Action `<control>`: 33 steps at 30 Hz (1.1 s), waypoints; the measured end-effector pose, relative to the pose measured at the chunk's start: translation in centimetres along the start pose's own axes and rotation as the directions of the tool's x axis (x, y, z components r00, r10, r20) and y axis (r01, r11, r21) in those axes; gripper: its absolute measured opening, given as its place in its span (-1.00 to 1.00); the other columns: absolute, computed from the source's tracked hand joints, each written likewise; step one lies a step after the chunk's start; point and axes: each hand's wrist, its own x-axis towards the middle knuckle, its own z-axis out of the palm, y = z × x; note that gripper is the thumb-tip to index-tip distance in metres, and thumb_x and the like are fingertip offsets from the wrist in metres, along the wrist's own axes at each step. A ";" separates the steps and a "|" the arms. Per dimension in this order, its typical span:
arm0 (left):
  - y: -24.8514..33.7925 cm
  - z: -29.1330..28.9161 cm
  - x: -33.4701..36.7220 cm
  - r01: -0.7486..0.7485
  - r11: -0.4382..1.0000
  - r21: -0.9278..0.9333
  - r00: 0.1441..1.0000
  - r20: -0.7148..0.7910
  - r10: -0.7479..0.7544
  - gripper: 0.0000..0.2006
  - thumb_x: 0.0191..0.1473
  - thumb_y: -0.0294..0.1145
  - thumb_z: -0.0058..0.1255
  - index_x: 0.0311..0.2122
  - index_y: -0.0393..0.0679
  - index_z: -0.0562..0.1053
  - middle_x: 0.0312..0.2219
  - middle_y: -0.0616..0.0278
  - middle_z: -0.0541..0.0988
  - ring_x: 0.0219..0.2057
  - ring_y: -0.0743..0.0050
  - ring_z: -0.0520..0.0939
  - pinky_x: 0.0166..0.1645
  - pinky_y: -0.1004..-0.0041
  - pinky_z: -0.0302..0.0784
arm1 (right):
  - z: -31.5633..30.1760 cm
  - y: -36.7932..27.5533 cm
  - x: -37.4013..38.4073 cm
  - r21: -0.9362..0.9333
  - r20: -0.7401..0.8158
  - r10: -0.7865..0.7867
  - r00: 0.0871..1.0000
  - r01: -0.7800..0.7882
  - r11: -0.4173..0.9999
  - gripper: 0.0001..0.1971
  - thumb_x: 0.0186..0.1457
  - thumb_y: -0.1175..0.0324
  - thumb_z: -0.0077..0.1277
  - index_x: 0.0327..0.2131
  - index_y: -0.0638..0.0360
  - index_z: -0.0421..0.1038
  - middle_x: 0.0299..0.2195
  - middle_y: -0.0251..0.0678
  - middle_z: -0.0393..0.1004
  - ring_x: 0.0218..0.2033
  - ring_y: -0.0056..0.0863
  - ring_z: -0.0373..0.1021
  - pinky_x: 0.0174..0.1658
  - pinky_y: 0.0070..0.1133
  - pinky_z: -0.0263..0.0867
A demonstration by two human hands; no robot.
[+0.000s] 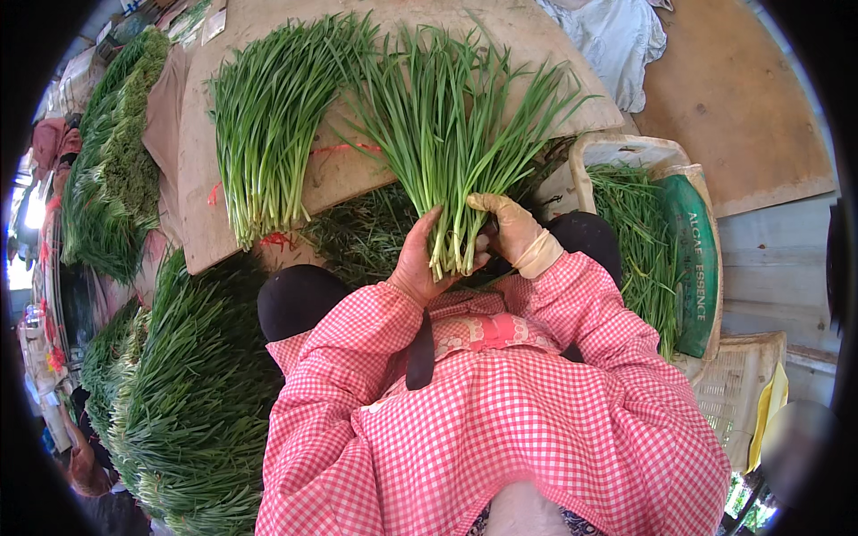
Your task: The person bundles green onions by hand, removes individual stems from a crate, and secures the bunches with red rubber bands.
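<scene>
A loose bunch of garlic chives (447,143) fans out before me, its pale cut ends toward my body and its leaves over the board. My bare left hand (418,257) is closed round the stems from the left, thumb upward. On the other side my right hand (511,228), in a yellowish rubber glove, pinches stalks near the base between thumb and fingers; some of its fingers are hidden behind the stems. Left of this bunch lies a thicker, evened bundle of chives (273,134) on the wooden board (201,170), apart from both hands.
A red tie strip (344,147) lies on the board. To the right stands a pale crate (626,147) of chives with a green bag (684,268) along its side. A big chive heap (192,393) fills the lower left. Dark loose leaves (362,228) lie below the board's edge.
</scene>
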 end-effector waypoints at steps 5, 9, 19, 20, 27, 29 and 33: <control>-0.1 0.0 0.5 0.024 0.997 -0.076 0.999 -0.030 -0.026 -0.55 0.09 0.01 -0.28 -0.21 -0.22 0.38 -0.47 0.16 0.50 -0.56 0.36 0.48 -0.45 0.41 0.46 | 0.4 0.2 -1.6 -0.112 0.024 0.002 1.000 0.001 0.994 -0.61 0.10 0.03 -0.17 -0.17 0.12 0.34 -0.35 -0.42 0.43 -0.33 -0.62 0.33 -0.24 -0.61 0.28; -0.3 0.0 0.7 -0.012 0.999 0.047 1.000 0.029 0.010 -0.55 0.08 0.01 -0.26 -0.20 -0.22 0.38 -0.47 0.16 0.51 -0.54 0.37 0.50 -0.45 0.43 0.47 | 1.7 -1.6 -6.2 -0.630 -0.153 -0.005 0.988 -0.093 0.771 -0.61 0.09 0.03 -0.13 -0.17 0.12 0.33 -0.45 -0.46 0.43 -0.41 -0.70 0.32 -0.31 -0.65 0.26; -0.7 -0.9 1.4 0.001 0.982 0.187 0.989 -0.142 0.026 -0.59 0.04 0.04 -0.21 -0.18 -0.08 0.39 -0.32 0.19 0.52 -0.31 0.32 0.55 -0.20 0.31 0.49 | 3.3 0.2 -4.8 -0.951 0.274 -0.442 0.854 0.171 -0.259 -0.63 -0.05 0.22 0.00 -0.14 0.10 0.33 -0.55 -0.26 0.43 -0.52 -0.30 0.38 -0.45 -0.47 0.28; -0.8 -1.0 1.4 0.009 0.982 0.191 0.988 -0.155 0.022 -0.58 0.04 0.04 -0.20 -0.17 -0.09 0.39 -0.31 0.19 0.52 -0.30 0.31 0.55 -0.19 0.32 0.48 | 3.3 0.6 -4.6 -0.942 0.311 -0.495 0.811 0.194 -0.275 -0.70 -0.07 0.24 -0.01 -0.21 0.09 0.37 -0.54 -0.23 0.43 -0.48 -0.28 0.40 -0.44 -0.45 0.29; -1.3 0.4 1.3 0.019 0.982 0.187 0.980 -0.200 0.019 -0.61 0.02 -0.07 -0.11 -0.15 -0.16 0.37 -0.30 0.13 0.52 -0.30 0.30 0.55 -0.17 0.31 0.48 | 3.7 1.1 -5.1 -0.944 0.318 -0.461 0.829 0.229 -0.239 -0.90 -0.11 0.34 -0.02 -0.47 0.12 0.38 -0.60 -0.22 0.41 -0.56 -0.27 0.37 -0.47 -0.46 0.27; -1.3 -0.3 1.7 0.007 0.982 0.191 0.981 -0.191 0.030 -0.64 0.01 -0.13 -0.07 -0.17 -0.18 0.36 -0.35 0.12 0.52 -0.34 0.29 0.55 -0.19 0.31 0.48 | 3.7 1.0 -5.6 -0.956 0.292 -0.414 0.862 0.281 -0.089 -0.92 -0.11 0.37 -0.01 -0.49 0.12 0.37 -0.63 -0.25 0.39 -0.60 -0.34 0.36 -0.50 -0.50 0.25; -1.0 -0.3 1.7 0.016 0.991 0.132 0.981 -0.192 0.009 -0.70 0.01 -0.20 -0.04 -0.22 -0.19 0.35 -0.45 0.15 0.50 -0.49 0.38 0.52 -0.22 0.34 0.49 | 3.2 2.0 -7.4 -0.693 0.299 0.004 0.954 0.215 0.688 -0.89 -0.03 0.35 0.05 -0.51 0.15 0.39 -0.60 -0.50 0.38 -0.56 -0.74 0.21 -0.46 -0.69 0.19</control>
